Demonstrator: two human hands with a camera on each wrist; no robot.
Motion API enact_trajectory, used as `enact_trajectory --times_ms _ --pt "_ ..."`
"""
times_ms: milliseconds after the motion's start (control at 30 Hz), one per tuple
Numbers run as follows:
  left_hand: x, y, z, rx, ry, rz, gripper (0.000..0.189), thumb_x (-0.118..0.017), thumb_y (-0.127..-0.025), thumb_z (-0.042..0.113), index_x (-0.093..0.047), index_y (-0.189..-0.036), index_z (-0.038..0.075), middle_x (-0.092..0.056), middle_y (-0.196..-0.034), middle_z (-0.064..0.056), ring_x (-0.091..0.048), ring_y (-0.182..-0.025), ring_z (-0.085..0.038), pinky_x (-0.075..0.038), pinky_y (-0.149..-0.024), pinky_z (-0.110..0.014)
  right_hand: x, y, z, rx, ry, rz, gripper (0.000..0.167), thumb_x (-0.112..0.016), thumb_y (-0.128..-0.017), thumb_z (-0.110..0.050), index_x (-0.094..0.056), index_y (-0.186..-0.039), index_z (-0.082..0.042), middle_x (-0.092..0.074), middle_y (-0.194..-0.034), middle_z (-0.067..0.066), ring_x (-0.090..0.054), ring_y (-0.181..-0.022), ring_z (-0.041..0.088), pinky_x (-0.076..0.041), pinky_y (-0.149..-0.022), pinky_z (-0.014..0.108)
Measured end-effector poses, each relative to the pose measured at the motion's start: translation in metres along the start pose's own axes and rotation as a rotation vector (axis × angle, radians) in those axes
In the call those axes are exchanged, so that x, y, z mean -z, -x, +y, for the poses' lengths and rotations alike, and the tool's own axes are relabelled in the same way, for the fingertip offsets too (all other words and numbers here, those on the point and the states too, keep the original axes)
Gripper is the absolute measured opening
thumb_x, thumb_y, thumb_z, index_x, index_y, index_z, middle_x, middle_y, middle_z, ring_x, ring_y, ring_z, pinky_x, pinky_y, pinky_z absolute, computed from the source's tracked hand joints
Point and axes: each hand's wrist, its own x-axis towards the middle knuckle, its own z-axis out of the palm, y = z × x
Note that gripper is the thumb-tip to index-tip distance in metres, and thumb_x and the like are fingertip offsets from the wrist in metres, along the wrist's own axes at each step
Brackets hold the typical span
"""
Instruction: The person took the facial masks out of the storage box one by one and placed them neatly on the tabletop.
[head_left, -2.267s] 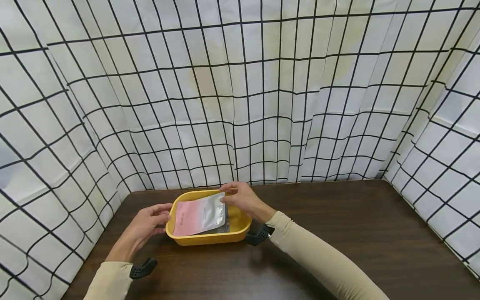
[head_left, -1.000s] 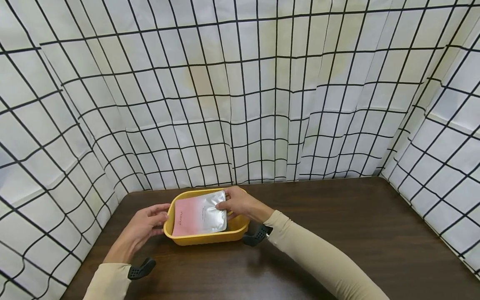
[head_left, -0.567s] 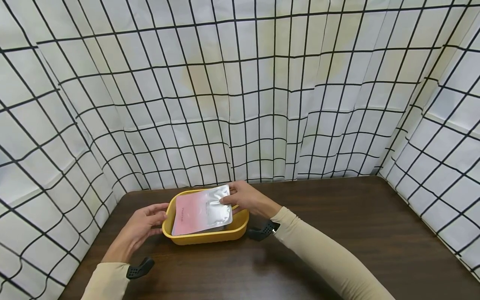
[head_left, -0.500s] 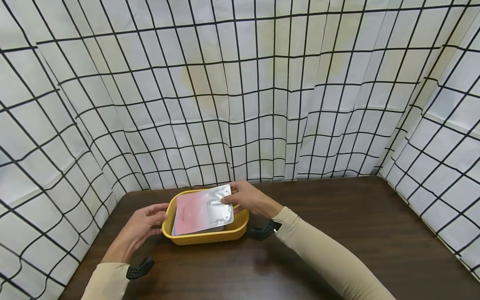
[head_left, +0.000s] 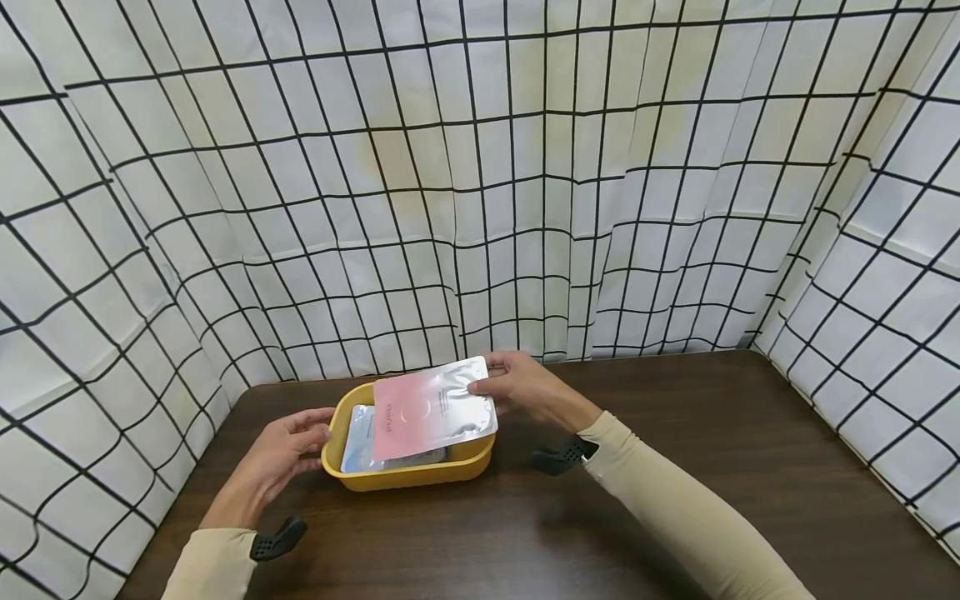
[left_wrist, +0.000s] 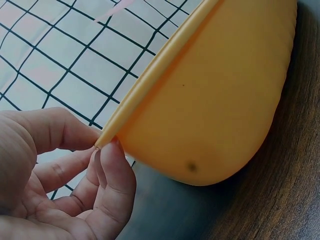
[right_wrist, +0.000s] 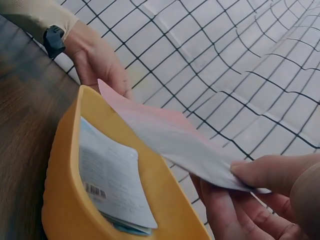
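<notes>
A pink and silver sachet point(head_left: 431, 408) is pinched at its silver end by my right hand point(head_left: 532, 390), thumb on top and fingers beneath. It is tilted above the yellow basket point(head_left: 420, 479), as the right wrist view also shows. My left hand point(head_left: 288, 450) pinches the basket's left rim; the left wrist view shows thumb and fingertips on that rim point(left_wrist: 150, 75). Inside the basket lies a pale blue and white sachet point(right_wrist: 112, 175) with a barcode, and edges of other packets show beneath it. The raised sachet partly hides the contents in the head view.
The basket stands on a dark brown wooden table point(head_left: 675, 442), near its back left edge. White cloth with a black grid point(head_left: 525, 208) hangs behind and along both sides. Black bands point(head_left: 277, 540) are worn on both wrists.
My right hand has gripped the pink and silver sachet, lifted it and drawn it to the right. The pale blue sachet beneath is now uncovered. My left hand stays at the rim.
</notes>
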Motion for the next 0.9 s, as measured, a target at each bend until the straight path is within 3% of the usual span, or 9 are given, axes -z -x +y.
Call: enact_trajectory --times_ms 400,900 --pt "0.001 -0.001 0.000 0.012 0.032 -0.011 0.061 -0.062 -0.101 0.019 -0.038 -0.154 0.001 -0.054 -0.139 -0.021 -0.063 -0.099 -0.020 -0.058 -0.081 -0.032 0.031 0.024 0.006 -0.003 -0.115 -0.001 0.045 -0.069 -0.095 -0.011 -0.055 -0.137 -0.003 -0.072 -0.113 0.015 -0.073 -0.093 0.025 -0.061 -0.079 0.043" --pt "0.004 -0.005 -0.003 0.033 0.042 -0.023 0.063 -0.061 -0.102 0.020 -0.035 -0.156 0.002 -0.051 -0.143 -0.022 -0.062 -0.100 -0.020 -0.058 -0.082 -0.032 0.075 0.055 0.022 -0.017 -0.147 0.013 0.046 -0.064 -0.100 -0.015 -0.050 -0.142 -0.001 -0.071 -0.112 0.011 -0.072 -0.095 0.023 -0.060 -0.078 0.041"
